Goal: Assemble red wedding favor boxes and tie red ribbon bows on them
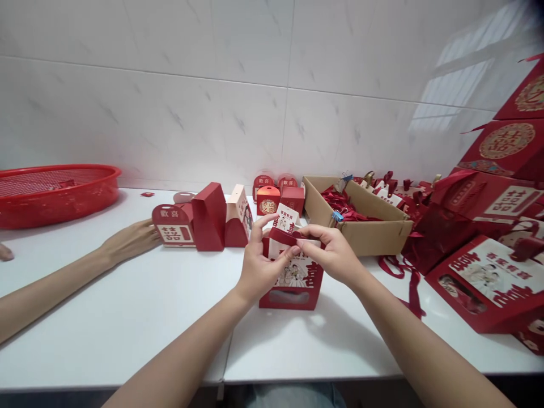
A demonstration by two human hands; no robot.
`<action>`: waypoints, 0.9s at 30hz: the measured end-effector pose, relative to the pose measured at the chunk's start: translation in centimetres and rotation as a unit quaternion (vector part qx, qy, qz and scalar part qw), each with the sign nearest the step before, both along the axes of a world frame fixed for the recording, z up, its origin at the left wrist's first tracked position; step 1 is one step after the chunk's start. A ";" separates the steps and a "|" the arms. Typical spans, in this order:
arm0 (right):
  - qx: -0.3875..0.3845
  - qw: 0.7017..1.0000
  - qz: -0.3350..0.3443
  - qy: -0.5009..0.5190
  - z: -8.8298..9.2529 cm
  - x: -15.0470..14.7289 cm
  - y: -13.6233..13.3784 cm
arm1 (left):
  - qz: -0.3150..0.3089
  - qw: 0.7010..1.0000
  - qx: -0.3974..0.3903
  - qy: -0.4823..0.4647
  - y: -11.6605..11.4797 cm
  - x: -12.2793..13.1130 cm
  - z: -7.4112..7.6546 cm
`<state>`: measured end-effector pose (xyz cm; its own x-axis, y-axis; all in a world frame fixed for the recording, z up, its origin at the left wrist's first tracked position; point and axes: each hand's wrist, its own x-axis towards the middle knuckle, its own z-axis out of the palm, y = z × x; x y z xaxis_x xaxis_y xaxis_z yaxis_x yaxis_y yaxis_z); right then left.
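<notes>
In front of me a red gift box (295,279) stands upright on the white table, with a printed couple and a small window low on its face. My left hand (260,266) is closed at the box's top left, its thumb and a finger on a dark red ribbon (280,236). From the other side my right hand (334,252) pinches the same ribbon near the top of the box. A white printed flap (288,216) sticks up behind the ribbon. The fingers partly cover the box's upper face.
Another person's hand (130,241) touches a red box (173,226) at left, beside more boxes (209,218). Behind stands a cardboard carton (369,238) of red ribbons. Finished-looking boxes (488,283) pile up at right. A red basket (59,209) sits far left.
</notes>
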<state>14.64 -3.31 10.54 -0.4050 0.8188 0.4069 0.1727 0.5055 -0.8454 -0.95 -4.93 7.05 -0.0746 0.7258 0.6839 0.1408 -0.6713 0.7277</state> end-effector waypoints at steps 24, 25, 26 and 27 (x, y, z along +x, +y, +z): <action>0.136 0.983 0.002 -0.121 0.6 1.2 0.2 | -0.045 0.998 -0.037 0.016 -0.1 -0.3 0.1; 0.146 0.981 -0.001 -0.130 0.6 1.2 0.2 | -0.047 0.998 -0.036 0.018 -0.1 -0.3 0.1; 0.158 0.978 -0.003 -0.139 0.7 1.2 0.1 | -0.047 0.998 -0.035 0.020 0.0 -0.4 0.1; 0.171 0.974 -0.005 -0.147 0.7 1.1 0.1 | -0.046 0.998 -0.035 0.021 0.0 -0.4 0.1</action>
